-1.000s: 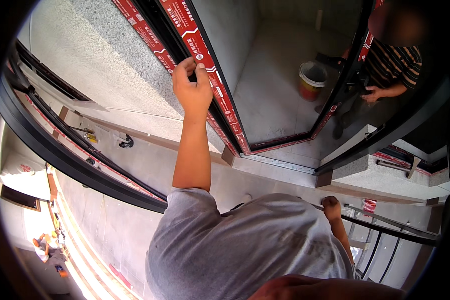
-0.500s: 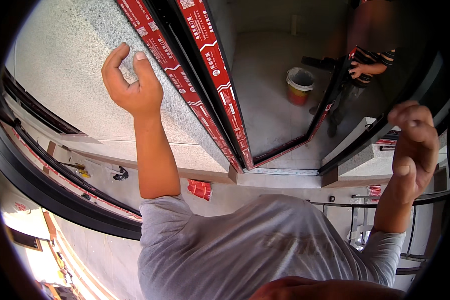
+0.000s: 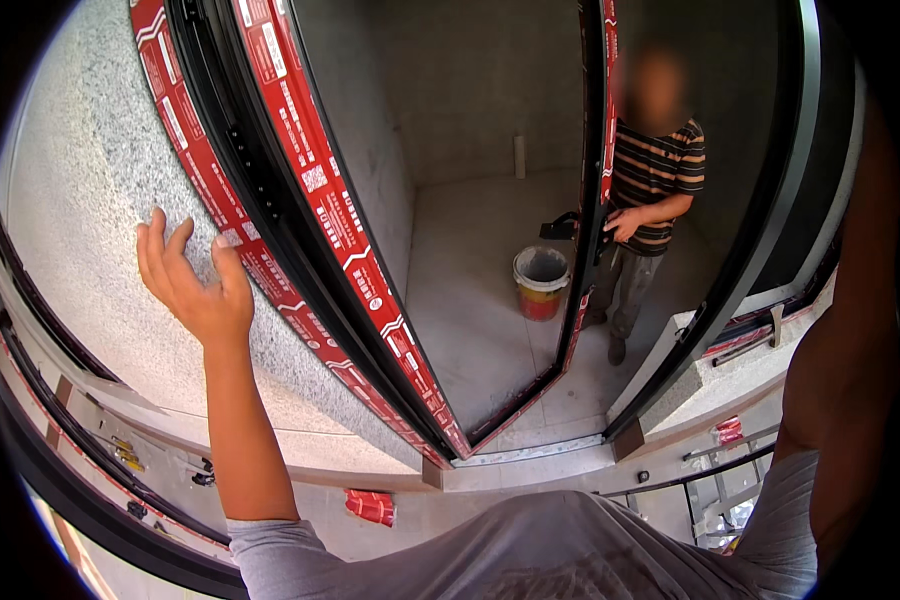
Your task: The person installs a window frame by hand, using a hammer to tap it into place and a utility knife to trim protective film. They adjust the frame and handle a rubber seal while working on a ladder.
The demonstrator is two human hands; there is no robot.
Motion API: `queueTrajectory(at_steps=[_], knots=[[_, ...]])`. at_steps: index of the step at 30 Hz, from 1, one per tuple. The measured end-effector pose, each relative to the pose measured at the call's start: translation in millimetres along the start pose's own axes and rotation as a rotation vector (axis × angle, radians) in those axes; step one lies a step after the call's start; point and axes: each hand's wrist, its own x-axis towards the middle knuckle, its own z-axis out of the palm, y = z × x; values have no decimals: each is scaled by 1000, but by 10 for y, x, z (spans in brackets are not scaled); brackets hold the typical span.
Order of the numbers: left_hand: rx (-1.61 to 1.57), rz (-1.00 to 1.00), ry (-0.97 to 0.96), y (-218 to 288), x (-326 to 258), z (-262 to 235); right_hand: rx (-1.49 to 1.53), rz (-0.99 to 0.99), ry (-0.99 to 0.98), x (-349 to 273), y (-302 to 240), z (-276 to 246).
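My left hand [image 3: 202,285] is raised in front of the speckled pale wall [image 3: 100,130], fingers spread and nothing in them. Its thumb appears near the red-taped edge of the black door frame [image 3: 240,150]; touch cannot be told. My right arm [image 3: 830,400] reaches up along the right rim, and the hand itself is lost in the dark edge. Within the frame stands a narrow black door leaf [image 3: 592,130] with red protective tape, swung inward. Behind it a person in a striped shirt [image 3: 660,165] has a hand [image 3: 625,222] at the leaf.
A bucket with a yellow and red side [image 3: 540,300] stands on the room's floor. The pale threshold [image 3: 530,455] crosses the doorway. Red wrapping [image 3: 370,506] lies on the floor near me. At the right are a black frame post [image 3: 760,270] and a metal ladder-like frame [image 3: 720,500].
My view has tilted up, showing more of the room and the person. The left hand's fingers have opened out from a curl. My right hand has gone up out of view.
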Motion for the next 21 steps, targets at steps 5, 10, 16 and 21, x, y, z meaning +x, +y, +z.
queueTrajectory(at_steps=[5, 10, 16, 21], knots=[[-38, -37, 20, 92, 127, 173, -238, 137, 23, 526, 989, -849], [15, -14, 50, -39, 94, -20, -242, 101, 111, 721, 1281, -901], [49, -29, 20, 51, 53, 116, -233, 18, 115, 734, 1132, -830], [38, -30, 14, 102, 27, 196, -170, -9, 131, 497, 816, -661]])
